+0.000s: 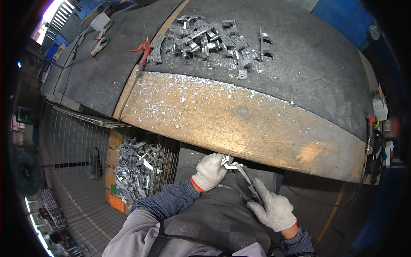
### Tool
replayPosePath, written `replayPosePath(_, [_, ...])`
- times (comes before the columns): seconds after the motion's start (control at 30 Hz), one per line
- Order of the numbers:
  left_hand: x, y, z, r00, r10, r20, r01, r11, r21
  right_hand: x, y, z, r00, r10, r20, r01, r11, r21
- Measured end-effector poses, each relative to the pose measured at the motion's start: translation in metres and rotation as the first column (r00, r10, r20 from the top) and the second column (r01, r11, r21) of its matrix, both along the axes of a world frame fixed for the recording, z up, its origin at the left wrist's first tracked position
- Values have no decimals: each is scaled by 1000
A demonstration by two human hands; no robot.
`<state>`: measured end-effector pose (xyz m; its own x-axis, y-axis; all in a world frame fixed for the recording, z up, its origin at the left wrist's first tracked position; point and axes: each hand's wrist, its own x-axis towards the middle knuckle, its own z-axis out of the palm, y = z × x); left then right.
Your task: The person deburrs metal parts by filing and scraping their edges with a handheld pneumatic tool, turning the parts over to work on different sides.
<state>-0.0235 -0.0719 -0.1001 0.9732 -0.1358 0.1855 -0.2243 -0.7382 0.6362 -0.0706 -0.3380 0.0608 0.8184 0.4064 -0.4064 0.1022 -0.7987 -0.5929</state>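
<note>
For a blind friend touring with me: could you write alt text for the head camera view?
Two gloved hands work at a bench edge: the left hand holds a small metal part while the right hand applies a tool to it. More parts lie piled on the bench, others fill a wire basket.

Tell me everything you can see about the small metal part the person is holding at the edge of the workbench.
The metal part is small, pale grey and angular, like a rough casting, matching the pile on the bench. The gloved left hand pinches it just below the wooden bench edge. A slim tool, held in the gloved right hand, meets it from the right. Its finer shape is too small to make out.
</note>
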Motion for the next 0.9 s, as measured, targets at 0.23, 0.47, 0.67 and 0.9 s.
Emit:
replayPosePath(0.23, [3,-3,7,999,-23,29,24,1000,-19,1,9,-5,995,-83,-49,88,991,106])
replayPosePath(0.47, [1,2,3,996,-14,-93,18,999,41,24,-8,7,997,17,-70,-20,999,-44])
replayPosePath(0.67, [1,-1,10,1000,-9,-27,8,1000,-18,26,-10,16,995,-98,26,98,995,-30])
replayPosePath(0.9, [3,-1,5,1000,-3,22,3,1000,1,17,-3,12,997,49,55,-44,995,-89])
